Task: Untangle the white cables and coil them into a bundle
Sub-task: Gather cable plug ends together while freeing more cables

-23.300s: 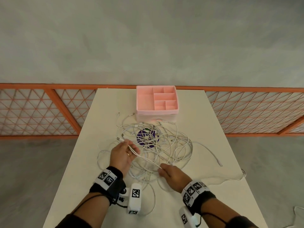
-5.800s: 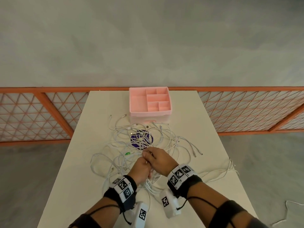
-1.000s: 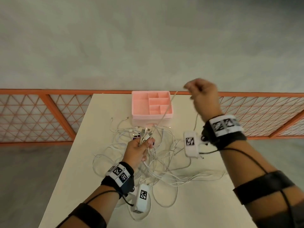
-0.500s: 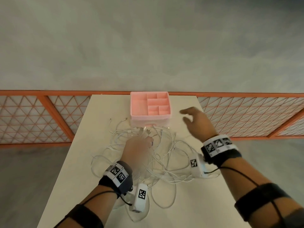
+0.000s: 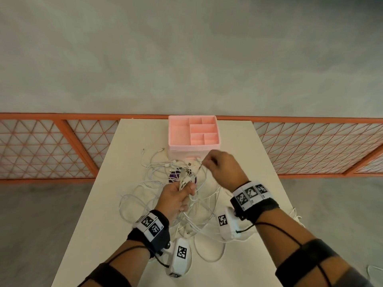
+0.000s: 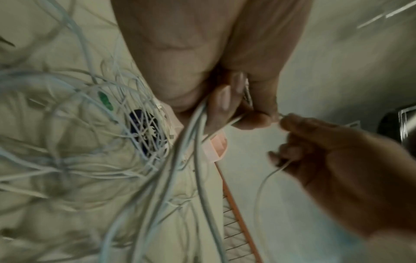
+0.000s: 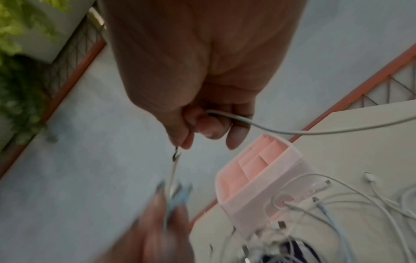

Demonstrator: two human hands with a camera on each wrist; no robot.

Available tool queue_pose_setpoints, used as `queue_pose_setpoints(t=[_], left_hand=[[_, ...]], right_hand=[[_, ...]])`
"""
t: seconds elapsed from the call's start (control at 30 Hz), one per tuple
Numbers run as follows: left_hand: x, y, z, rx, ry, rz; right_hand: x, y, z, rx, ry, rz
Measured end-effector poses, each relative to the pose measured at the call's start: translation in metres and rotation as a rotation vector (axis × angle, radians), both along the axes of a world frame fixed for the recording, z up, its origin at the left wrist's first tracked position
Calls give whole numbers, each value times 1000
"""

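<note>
A tangle of white cables (image 5: 157,183) lies spread over the middle of the white table (image 5: 248,166). My left hand (image 5: 176,196) is raised a little above the pile and grips a bunch of cable strands (image 6: 193,142), their plug ends sticking up past the fingers. My right hand (image 5: 219,164), just right of it and nearer the pink box, pinches one thin cable (image 7: 292,130) between thumb and fingertips. That cable runs taut down to the left hand's bunch. A purple disc (image 5: 173,177) shows under the cables.
A pink compartment box (image 5: 193,132) stands at the table's far edge, close behind my right hand. An orange lattice railing (image 5: 51,148) runs behind the table. Loose cable loops (image 5: 209,253) reach toward the near edge and off the right edge.
My right hand, raised high with a cable a second ago and open half a second ago, has come down left and now pinches a cable beside the left hand. The left hand kept its bunch.
</note>
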State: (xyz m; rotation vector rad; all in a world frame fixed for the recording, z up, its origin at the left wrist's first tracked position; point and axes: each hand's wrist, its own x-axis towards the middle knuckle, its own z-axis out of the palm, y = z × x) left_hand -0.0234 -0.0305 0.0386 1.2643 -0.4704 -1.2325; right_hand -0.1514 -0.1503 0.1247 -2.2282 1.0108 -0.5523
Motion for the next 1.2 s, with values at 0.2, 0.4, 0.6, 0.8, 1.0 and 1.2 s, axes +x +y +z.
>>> queue_pose_setpoints(t=[0.2,0.4,0.6,0.8,1.0,1.2], left_hand=[[11,5,-5,5,-89,27],[12,-8,9,-14,-239,22],[11,-8,1,73,-227,83],[4,-18,7,31,-307,57],[-2,-28,23,-56,-360,45],[6,-21,17,-27,-240,65]], right_hand=[[-29,-31,26,-135,-197,-245],[-61,-52,42,-221,-368,-545],[-105,-80,32,-51,-249,-749],[-69,-37,-8,-193,160,-382],[-18,19,-29,-386,237,131],[-2,11,-21,-155,220,114]])
